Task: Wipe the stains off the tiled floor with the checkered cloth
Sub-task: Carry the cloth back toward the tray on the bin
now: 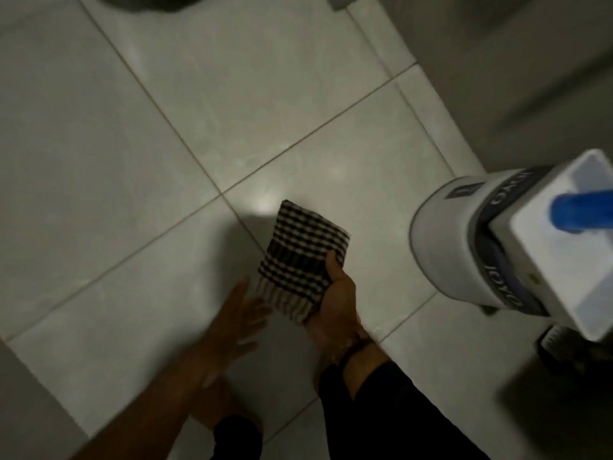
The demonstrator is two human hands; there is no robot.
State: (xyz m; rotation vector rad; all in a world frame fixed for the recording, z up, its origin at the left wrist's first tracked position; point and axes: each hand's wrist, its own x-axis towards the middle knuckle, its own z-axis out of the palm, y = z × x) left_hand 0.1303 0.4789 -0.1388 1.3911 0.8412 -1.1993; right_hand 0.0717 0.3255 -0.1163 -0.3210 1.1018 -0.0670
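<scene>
A folded black-and-white checkered cloth [303,260] is held above the pale tiled floor [132,144], lying flat on my right palm. My right hand [335,300] grips its right edge, thumb on top, a band on the wrist. My left hand [242,320] hovers just left of the cloth's fringed end, fingers spread and blurred, holding nothing. The dim light shows no distinct stain on the tiles, only a bright reflection beyond the cloth.
A white mop bucket [447,240] with dark lettering and a blue handle [577,210] stands at the right. A grey wall and skirting [497,61] run along the right. A dark object [139,0] sits at the top edge. My bare feet and dark trousers [381,410] are below.
</scene>
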